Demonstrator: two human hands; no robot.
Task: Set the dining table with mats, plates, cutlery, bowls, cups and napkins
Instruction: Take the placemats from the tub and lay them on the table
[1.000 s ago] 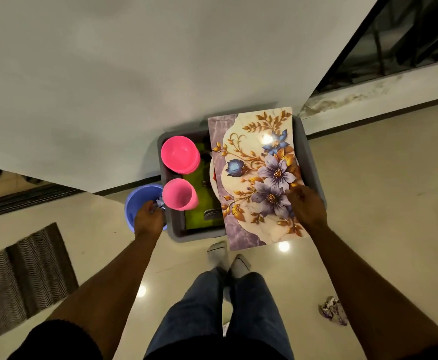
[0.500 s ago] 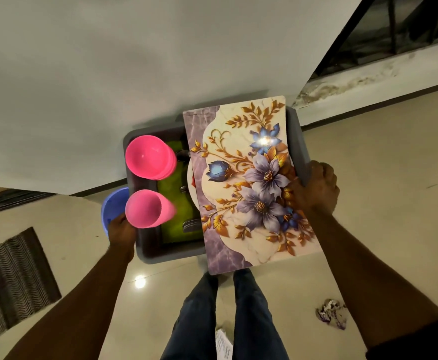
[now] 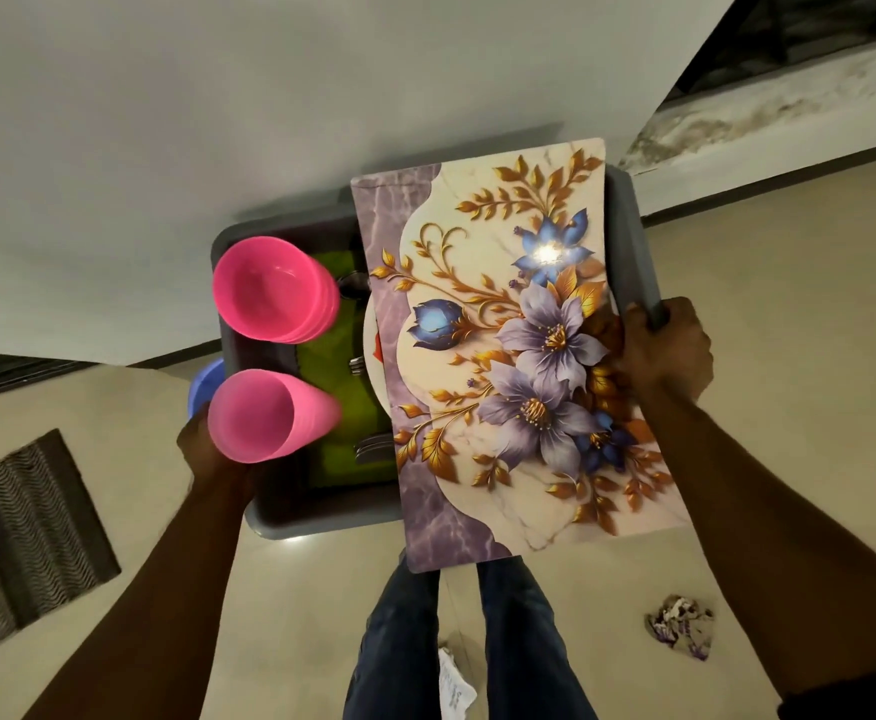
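Change: the grey plastic tub (image 3: pixel 633 241) sits larger and higher in the frame than half a second ago, both arms more bent.
Tub: centre of frame, above the jeans-clad legs (image 3: pixel 477 641), clear of the glossy beige floor (image 3: pixel 763 407).
Mat: glossy rectangular placemat with purple and blue flowers and gold leaves (image 3: pixel 519 366), lying across the tub's right half, its lower end overhanging the rim.
Napkins: green folded cloth (image 3: pixel 342 407) inside, fork tines on it.
Bowls: stacked pink plastic bowls (image 3: pixel 269 288), upper left of the tub.
Cups: stacked pink plastic cups (image 3: pixel 264 413) below them.
Right hand (image 3: pixel 669 350): curled over the tub's right rim, thumb on the mat.
Left hand (image 3: pixel 207 449): gripping the tub's left side, fingers hidden behind the cups.
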